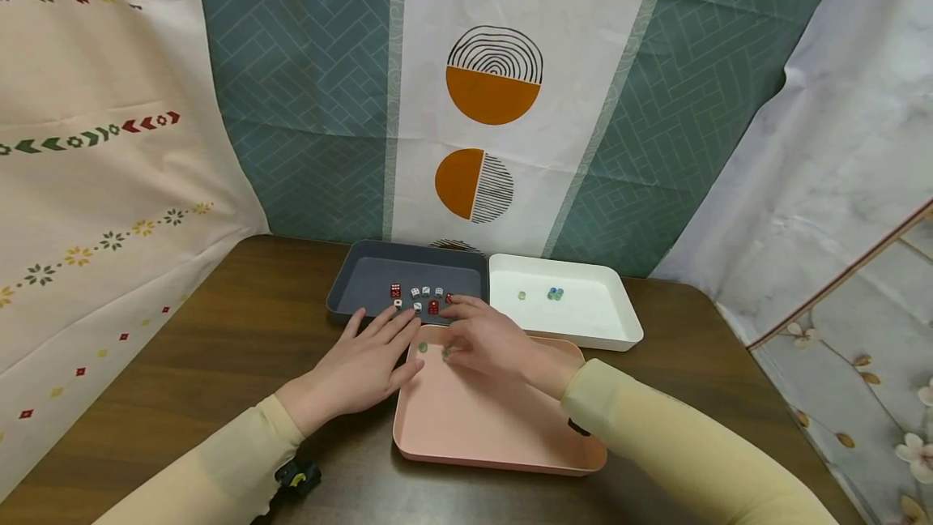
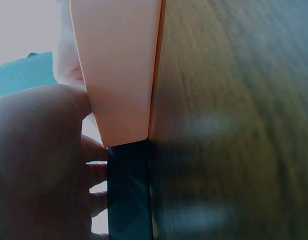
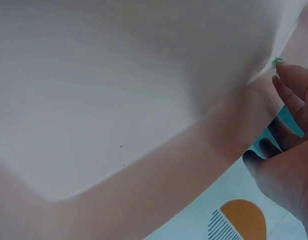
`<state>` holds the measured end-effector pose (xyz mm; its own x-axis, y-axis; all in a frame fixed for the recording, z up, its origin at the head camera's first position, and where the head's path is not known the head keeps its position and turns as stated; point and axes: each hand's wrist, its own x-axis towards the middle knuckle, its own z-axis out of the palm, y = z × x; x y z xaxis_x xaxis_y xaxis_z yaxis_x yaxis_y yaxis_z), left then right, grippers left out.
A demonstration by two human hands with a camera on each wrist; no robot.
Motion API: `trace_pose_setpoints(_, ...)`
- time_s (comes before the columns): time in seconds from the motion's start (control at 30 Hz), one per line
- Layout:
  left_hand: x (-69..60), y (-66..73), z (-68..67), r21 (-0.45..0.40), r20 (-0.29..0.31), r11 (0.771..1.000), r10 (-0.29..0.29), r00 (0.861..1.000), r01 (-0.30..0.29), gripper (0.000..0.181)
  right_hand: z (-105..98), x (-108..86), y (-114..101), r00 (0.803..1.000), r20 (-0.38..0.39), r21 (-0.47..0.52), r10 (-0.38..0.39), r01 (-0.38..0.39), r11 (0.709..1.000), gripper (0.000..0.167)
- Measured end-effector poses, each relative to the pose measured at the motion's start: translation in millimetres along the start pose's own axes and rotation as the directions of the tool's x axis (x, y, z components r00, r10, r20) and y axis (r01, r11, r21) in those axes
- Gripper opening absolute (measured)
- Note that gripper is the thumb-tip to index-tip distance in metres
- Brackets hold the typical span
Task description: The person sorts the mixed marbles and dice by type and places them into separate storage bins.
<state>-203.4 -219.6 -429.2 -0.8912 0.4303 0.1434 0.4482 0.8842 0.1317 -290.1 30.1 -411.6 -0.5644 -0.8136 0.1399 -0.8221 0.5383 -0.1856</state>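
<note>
My left hand [image 1: 368, 363] lies with fingers straight and spread at the left rim of the pink tray [image 1: 496, 420], its fingertips by the front rim of the dark grey tray. Over the pink tray's far left part reaches my right hand [image 1: 484, 339], fingers bent. A greenish glass marble [image 1: 447, 353] is at its thumb and index tips; no firm pinch shows. Another green marble [image 1: 423, 347] lies in the far left corner. In the right wrist view a green marble [image 3: 277, 61] appears just beyond the right hand's fingertips.
Red and white dice [image 1: 415, 292] lie in the dark grey tray [image 1: 364, 266] behind the pink one. Beside it, a white tray [image 1: 598, 318] holds several glass marbles [image 1: 555, 293]. All trays stand on a brown wooden table [image 1: 248, 347], with patterned curtains [image 1: 306, 104] behind.
</note>
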Motion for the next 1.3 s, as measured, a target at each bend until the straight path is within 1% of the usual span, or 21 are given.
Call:
trace_pose_setpoints(0.13, 0.0, 0.8, -0.7, -0.003, -0.001, 1.000, 0.002, 1.000, -0.002, 0.068, -5, -6.2, 1, 1.000, -0.001, 0.029, 0.014, -0.014, 0.999, 0.012)
trace_pose_setpoints(0.33, -0.6, 0.6, 0.2, -0.005, 0.000, 1.000, 0.002, 1.000, -0.002, 0.068, -14, -14.1, 4, 1.000, -0.031, 0.040, -0.004, 0.005, 0.999, 0.011)
trace_pose_setpoints(0.47, -1.3, -0.2, 1.3, -0.003, -0.004, 1.000, 0.004, 1.000, -0.004, 0.068, -22, -18.2, 5, 0.999, -0.054, 0.048, 0.007, -0.005, 0.999, 0.010)
trace_pose_setpoints(0.7, -0.8, -0.4, 1.8, -0.008, 0.007, 1.000, -0.004, 1.000, 0.004, 0.068, -34, -23.1, 7, 0.997, -0.047, 0.032, 0.065, -0.063, 0.997, 0.007)
trace_pose_setpoints(0.87, 0.6, 0.5, 1.1, -0.005, 0.004, 1.000, -0.007, 1.000, 0.007, 0.068, -42, -26.6, 11, 0.993, -0.072, 0.018, 0.091, -0.090, 0.996, 0.008)
trace_pose_setpoints(1.1, 1.8, 1.5, 1.1, -0.010, 0.005, 1.000, -0.012, 1.000, 0.012, 0.068, -52, -34.6, 17, 0.988, -0.083, 0.025, 0.127, -0.126, 0.992, 0.007)
trace_pose_setpoints(1.3, 2.3, 2.3, 0.6, -0.021, 0.008, 1.000, -0.014, 1.000, 0.014, 0.068, -61, -40.1, 25, 0.980, -0.095, 0.061, 0.174, -0.169, 0.984, 0.008)
